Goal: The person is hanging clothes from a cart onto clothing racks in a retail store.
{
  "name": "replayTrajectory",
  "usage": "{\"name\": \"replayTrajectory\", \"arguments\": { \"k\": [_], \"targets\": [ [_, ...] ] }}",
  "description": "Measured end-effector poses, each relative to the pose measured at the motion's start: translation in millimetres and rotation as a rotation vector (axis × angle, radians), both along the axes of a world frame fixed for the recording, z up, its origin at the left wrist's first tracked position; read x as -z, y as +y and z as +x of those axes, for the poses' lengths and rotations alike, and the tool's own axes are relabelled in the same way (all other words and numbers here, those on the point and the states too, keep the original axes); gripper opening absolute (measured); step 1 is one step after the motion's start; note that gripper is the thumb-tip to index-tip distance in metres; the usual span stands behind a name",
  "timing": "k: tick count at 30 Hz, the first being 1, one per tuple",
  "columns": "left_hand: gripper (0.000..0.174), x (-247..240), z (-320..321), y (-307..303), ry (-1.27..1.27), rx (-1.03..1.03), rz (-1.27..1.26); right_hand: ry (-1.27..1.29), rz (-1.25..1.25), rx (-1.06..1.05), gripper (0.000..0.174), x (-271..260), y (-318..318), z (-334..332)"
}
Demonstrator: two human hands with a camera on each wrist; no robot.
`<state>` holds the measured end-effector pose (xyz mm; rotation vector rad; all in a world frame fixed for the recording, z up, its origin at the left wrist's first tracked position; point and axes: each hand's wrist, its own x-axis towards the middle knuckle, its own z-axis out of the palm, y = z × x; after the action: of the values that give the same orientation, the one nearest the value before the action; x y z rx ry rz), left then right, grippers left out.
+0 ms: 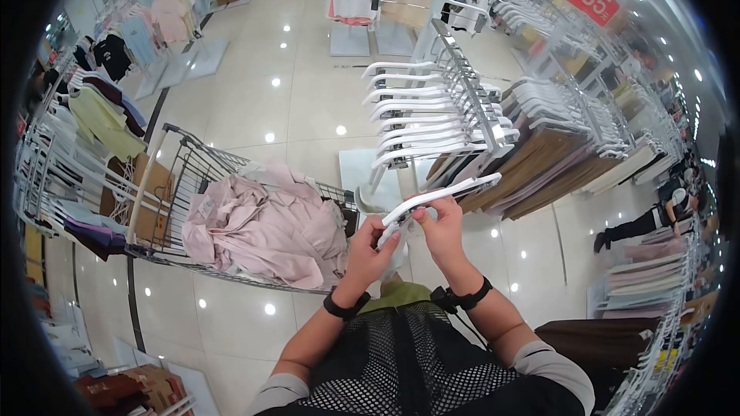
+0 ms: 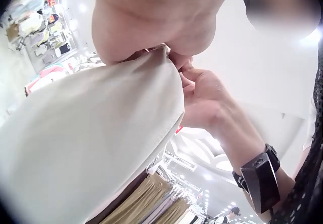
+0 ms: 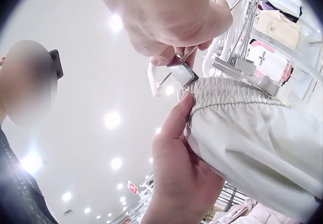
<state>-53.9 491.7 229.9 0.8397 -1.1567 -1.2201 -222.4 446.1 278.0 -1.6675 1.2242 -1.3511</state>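
Both pinching, the left grip holds a pale garment by its waistband under a white hanger while the right grip holds the hanger's clip, seemingly to align them.

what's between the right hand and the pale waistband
A metal clip sits there, between the right hand and the gathered waistband, as the right wrist view shows.
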Motion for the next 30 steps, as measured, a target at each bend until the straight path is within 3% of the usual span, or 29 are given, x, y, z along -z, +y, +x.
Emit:
{"name": "replayTrajectory", "arguments": {
  "k": [11,13,20,22,26,28,30],
  "targets": [
    [0.023,-8,-5,-12,-0.127,-0.107,-0.109,-0.054,0.001,-0.026,0.021,-14,-8,10],
    [0.023,-5,-11,-10,0.052,-0.146,-0.145,-0.07,-0.003,-0.029,0.02,-9,-11,9],
    [0.025,-8,-9,-16,0.015,-0.154,-0.112,-0.111,0.061,-0.032,0.019,-15,-10,8],
    [0.025,-3,-10,-22,0.082,-0.2,-0.275,-0.12,0.076,0.004,0.018,-13,-9,10],
    [0.026,-18,-7,-20,0.109,-0.194,-0.27,-0.122,0.021,0.008,0.016,-19,-3,14],
    [0.028,-23,3,-23,-0.031,-0.133,-0.15,-0.106,-0.003,0.027,0.014,-21,-8,12],
    [0.028,-14,5,-31,-0.05,-0.087,-0.072,0.013,-0.027,-0.077,0.021,-18,-14,7]
  ]
}}
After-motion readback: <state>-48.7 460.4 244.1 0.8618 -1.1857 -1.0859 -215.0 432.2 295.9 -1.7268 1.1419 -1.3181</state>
